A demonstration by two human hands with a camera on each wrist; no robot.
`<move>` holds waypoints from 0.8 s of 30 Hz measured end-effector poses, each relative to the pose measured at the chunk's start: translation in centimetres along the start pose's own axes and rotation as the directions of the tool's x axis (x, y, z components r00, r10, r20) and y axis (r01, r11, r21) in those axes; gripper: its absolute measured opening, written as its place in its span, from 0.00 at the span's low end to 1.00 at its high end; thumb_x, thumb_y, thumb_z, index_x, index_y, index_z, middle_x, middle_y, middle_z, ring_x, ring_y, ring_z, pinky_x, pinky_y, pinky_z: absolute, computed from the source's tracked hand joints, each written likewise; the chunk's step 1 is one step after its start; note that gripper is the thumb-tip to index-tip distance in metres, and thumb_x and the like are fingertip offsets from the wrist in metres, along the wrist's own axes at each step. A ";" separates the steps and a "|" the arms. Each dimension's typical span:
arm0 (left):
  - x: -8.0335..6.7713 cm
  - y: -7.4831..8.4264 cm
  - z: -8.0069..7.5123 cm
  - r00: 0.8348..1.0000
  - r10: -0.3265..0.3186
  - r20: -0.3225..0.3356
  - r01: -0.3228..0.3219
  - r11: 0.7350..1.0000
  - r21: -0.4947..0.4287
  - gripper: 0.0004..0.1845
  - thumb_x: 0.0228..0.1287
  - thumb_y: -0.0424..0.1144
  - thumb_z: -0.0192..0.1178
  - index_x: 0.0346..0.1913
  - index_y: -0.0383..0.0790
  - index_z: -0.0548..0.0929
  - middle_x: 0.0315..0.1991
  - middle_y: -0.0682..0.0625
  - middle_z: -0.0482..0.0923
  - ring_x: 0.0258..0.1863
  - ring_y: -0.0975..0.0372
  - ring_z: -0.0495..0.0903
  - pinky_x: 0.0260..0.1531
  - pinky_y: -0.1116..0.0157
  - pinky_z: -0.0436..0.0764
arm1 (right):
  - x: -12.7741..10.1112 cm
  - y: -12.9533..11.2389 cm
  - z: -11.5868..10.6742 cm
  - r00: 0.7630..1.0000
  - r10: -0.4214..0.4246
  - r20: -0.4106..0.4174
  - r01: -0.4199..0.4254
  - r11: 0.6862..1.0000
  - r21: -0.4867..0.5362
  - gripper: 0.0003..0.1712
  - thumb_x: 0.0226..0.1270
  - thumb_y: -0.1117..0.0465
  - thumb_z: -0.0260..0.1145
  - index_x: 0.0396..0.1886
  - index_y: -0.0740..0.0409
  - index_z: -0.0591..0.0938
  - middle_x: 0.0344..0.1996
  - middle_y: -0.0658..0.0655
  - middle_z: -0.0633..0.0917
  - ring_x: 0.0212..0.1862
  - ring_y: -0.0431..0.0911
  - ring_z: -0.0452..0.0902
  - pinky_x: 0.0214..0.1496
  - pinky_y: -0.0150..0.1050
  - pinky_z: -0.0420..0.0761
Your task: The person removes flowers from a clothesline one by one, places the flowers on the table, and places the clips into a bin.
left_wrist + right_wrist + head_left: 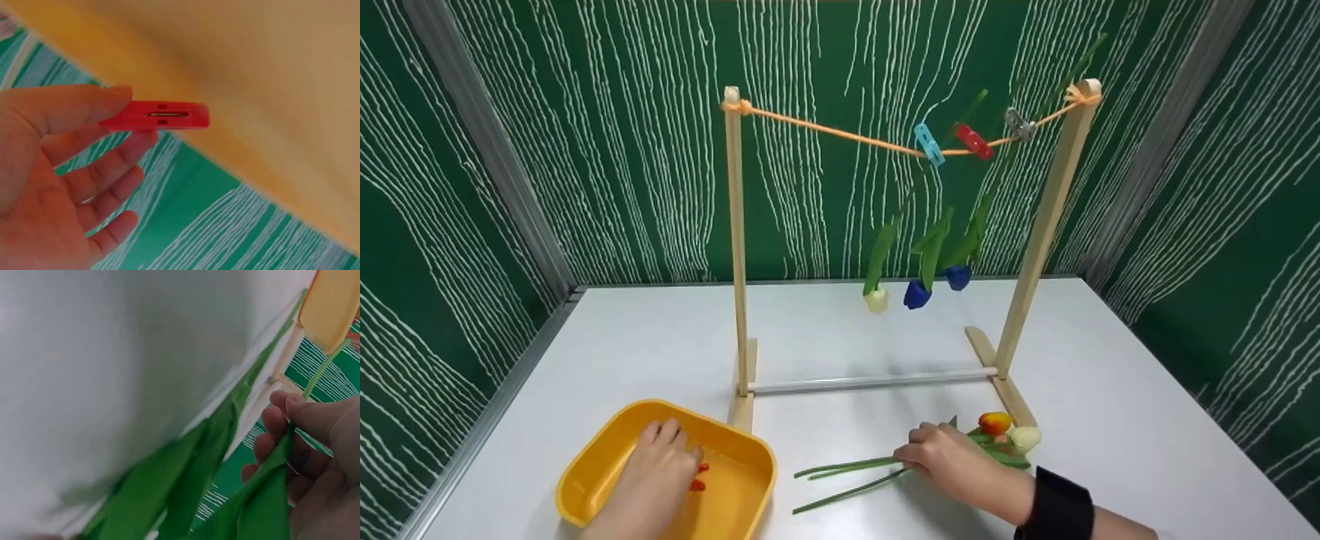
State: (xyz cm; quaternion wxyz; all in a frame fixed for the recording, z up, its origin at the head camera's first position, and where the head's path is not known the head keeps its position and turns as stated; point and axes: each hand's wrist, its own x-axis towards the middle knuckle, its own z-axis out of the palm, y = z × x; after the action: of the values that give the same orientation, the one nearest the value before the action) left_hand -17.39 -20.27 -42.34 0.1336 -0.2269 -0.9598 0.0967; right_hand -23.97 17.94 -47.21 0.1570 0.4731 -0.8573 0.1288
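Note:
Over the yellow tray (660,409), my left hand (656,472) pinches a red clothespin (163,115) between thumb and fingers. In the left wrist view the other fingers (112,197) are spread loosely below it. My right hand (952,461) pinches the green stem (323,374) of an artificial tulip, its leaf (264,500) beside the palm in the right wrist view. Other stems (847,493) lie on the white table close by. Past this hand are an orange-yellow tulip head (995,424) and a white one (1025,439). Which head belongs to the pinched stem I cannot tell.
Behind stands a wooden frame (737,247) with an orange cord (832,130). Blue (929,145), red (973,141) and grey (1019,124) clothespins on it hold upside-down tulips: one white (876,300), two blue (916,295). A white crossbar (870,381) joins the feet.

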 end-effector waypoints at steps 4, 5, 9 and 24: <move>-0.3 0.1 2.4 0.999 -0.030 0.042 0.031 1.000 -0.005 0.04 0.45 0.26 0.68 0.23 0.36 0.84 0.24 0.46 0.77 0.33 0.53 0.69 0.44 0.51 0.65 | -0.2 0.0 1.3 0.998 -0.056 -0.011 0.056 0.998 -0.011 0.09 0.49 0.68 0.73 0.28 0.50 0.85 0.20 0.44 0.76 0.26 0.35 0.70 0.26 0.25 0.67; -0.3 0.1 2.8 0.998 -0.037 0.043 0.037 0.999 -0.008 0.04 0.45 0.25 0.67 0.22 0.36 0.84 0.24 0.46 0.77 0.34 0.52 0.70 0.45 0.50 0.65 | -0.2 0.0 1.5 0.998 -0.066 -0.015 0.066 0.998 -0.016 0.09 0.48 0.68 0.73 0.28 0.50 0.85 0.20 0.44 0.75 0.25 0.35 0.71 0.26 0.25 0.67; -0.3 0.3 3.4 0.994 -0.045 0.102 0.047 0.999 -0.016 0.05 0.47 0.24 0.65 0.24 0.37 0.84 0.28 0.45 0.78 0.37 0.50 0.72 0.50 0.47 0.65 | -0.2 0.0 2.0 0.997 -0.073 -0.013 0.073 0.997 -0.009 0.09 0.47 0.67 0.74 0.29 0.49 0.86 0.21 0.44 0.76 0.26 0.36 0.71 0.26 0.25 0.67; 5.8 -0.5 -9.9 0.980 0.130 0.150 -0.065 0.925 -0.375 0.13 0.53 0.37 0.68 0.42 0.38 0.84 0.34 0.47 0.81 0.33 0.56 0.76 0.41 0.56 0.77 | 3.6 0.4 -5.3 0.988 0.144 0.059 -0.154 0.963 0.220 0.12 0.61 0.62 0.67 0.44 0.59 0.84 0.38 0.54 0.85 0.36 0.40 0.80 0.37 0.31 0.80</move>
State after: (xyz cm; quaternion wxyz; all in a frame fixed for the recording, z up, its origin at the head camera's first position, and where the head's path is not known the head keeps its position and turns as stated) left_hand -19.64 -16.80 -31.57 0.0006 -0.2864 -0.9563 -0.0590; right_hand -25.35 17.37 -40.96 0.0746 0.4246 -0.8736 0.2258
